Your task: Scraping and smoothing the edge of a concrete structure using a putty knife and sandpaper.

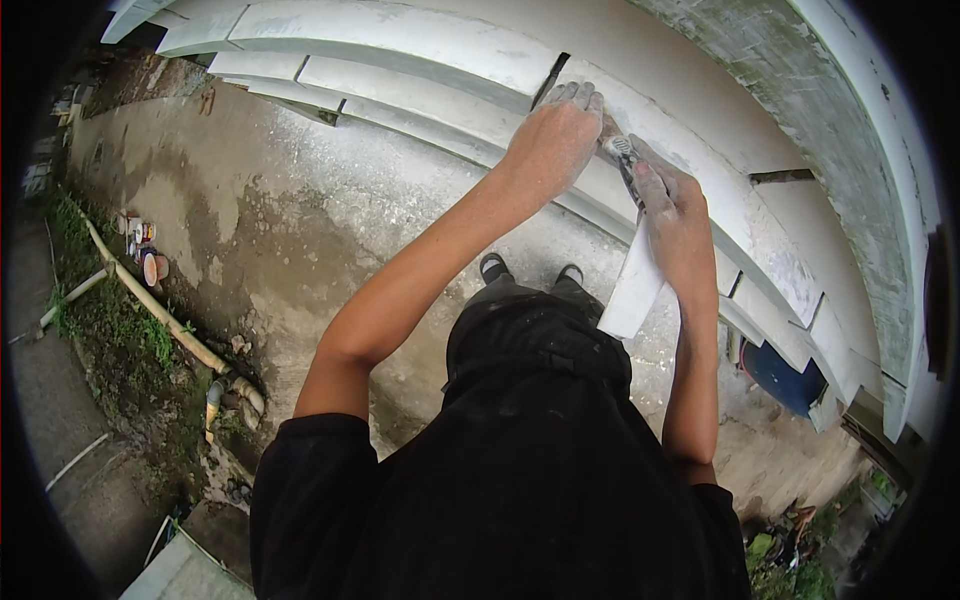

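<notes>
My left hand [559, 139], coated in pale dust, rests with its fingers over a white ledge [660, 142], beside a dark gap between two ledge pieces. Whatever lies under its palm is hidden. Close by on the right, my right hand [671, 199] grips a small dark hand tool [627, 166] with a pale ridged end, pointed toward my left hand. A brownish patch [609, 129] shows between the tool's end and my left fingers; I cannot tell what it is. Below my right hand hangs a flat white strip [634, 289], its upper end near the tool and fingers.
Stepped white ledges [405, 37] curve along the wall. My sandaled feet stand on a stained concrete floor [360, 210] with white specks. Left are buckets [154, 268], a long pipe [157, 296] and plants. A blue container [784, 379] sits under the ledges at right.
</notes>
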A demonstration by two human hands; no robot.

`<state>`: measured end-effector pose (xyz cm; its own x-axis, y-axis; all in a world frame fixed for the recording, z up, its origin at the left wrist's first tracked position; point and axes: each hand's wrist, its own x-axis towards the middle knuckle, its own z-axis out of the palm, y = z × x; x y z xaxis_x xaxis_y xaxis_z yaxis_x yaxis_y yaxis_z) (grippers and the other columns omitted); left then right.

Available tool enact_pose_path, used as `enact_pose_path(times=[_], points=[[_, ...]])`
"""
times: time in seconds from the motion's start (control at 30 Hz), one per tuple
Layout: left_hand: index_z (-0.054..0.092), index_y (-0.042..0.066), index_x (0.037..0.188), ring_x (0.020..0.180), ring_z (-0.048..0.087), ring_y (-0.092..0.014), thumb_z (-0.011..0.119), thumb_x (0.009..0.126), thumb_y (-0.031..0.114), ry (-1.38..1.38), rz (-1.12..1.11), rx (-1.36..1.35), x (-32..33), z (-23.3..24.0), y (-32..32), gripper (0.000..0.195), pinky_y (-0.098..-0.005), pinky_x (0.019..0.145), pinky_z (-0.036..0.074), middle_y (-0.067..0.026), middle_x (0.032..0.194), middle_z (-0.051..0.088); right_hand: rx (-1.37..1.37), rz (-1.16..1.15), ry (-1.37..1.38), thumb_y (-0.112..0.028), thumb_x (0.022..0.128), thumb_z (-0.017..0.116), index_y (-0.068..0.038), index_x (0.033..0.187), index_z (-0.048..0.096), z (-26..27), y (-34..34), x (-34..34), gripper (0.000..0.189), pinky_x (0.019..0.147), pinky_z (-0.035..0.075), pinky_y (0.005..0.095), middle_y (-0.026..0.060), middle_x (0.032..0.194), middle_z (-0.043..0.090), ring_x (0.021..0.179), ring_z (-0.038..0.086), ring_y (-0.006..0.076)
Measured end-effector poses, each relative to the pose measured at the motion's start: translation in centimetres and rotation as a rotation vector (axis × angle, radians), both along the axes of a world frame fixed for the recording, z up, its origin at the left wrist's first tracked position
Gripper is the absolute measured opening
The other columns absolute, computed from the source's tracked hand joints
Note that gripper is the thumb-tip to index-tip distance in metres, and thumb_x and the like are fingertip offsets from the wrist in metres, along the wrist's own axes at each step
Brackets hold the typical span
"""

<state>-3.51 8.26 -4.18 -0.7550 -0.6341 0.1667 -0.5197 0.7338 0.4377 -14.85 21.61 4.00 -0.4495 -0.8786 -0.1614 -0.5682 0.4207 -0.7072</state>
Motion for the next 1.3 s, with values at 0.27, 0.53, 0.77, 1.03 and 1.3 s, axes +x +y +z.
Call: enact_pose_path(times=[0.27,0.53,0.77,1.03,1.3], points=[[0.061,-0.013,0.121,0.118,0.062,-0.043,0.063,0.096,0.013,-0.03,0.027,0.078,-0.1,-0.8,-0.6,0.036,-0.0449,0.098,0.055,-0.0305,0.126,0.064,0.047,0.017,0.02,-0.029,0.103,0.054,0.004,0.129,0.065,-0.4,0.4,0.7,0.043,0.096,0.048,0.0456,0.0351,0.105,0.067,0.105,0.065,0.0487],[0.062,-0.011,0.122,0.121,0.061,-0.042,0.063,0.095,0.014,0.114,0.041,-0.141,1.0,-0.7,0.3,0.037,-0.0443,0.099,0.054,-0.0269,0.128,0.064,-0.014,0.052,0.064,-0.028,0.103,0.055,0.007,0.118,0.069,-0.5,0.0,1.3,0.04,0.091,0.047,0.0504,0.0347,0.096,0.066,0.099,0.062,0.0529],[0.067,-0.006,0.103,0.111,0.065,-0.04,0.064,0.095,0.016,0.153,-0.002,0.056,1.3,-0.7,0.3,0.024,-0.0468,0.092,0.056,-0.0235,0.12,0.067,0.02,0.016,0.065,-0.028,0.103,0.055,0.008,0.12,0.068,1.0,0.2,1.1,0.041,0.089,0.048,0.0491,0.0341,0.093,0.068,0.094,0.065,0.0506],[0.069,0.0,0.113,0.123,0.06,-0.042,0.064,0.097,0.019,0.086,-0.01,0.07,1.5,-0.4,0.2,0.025,-0.0454,0.1,0.054,-0.0243,0.133,0.063,0.05,0.001,0.097,-0.035,0.101,0.062,0.004,0.126,0.067,-1.0,0.9,0.8,0.047,0.1,0.046,0.0398,0.0306,0.113,0.068,0.108,0.066,0.0385],[0.066,-0.007,0.117,0.126,0.059,-0.041,0.063,0.098,0.022,0.129,0.028,-0.028,1.6,-0.6,-0.4,0.035,-0.0456,0.105,0.051,-0.0264,0.134,0.063,0.032,0.006,0.053,-0.035,0.101,0.061,0.007,0.123,0.067,-0.7,0.0,1.8,0.048,0.097,0.047,0.0415,0.0313,0.11,0.068,0.107,0.065,0.0395]])
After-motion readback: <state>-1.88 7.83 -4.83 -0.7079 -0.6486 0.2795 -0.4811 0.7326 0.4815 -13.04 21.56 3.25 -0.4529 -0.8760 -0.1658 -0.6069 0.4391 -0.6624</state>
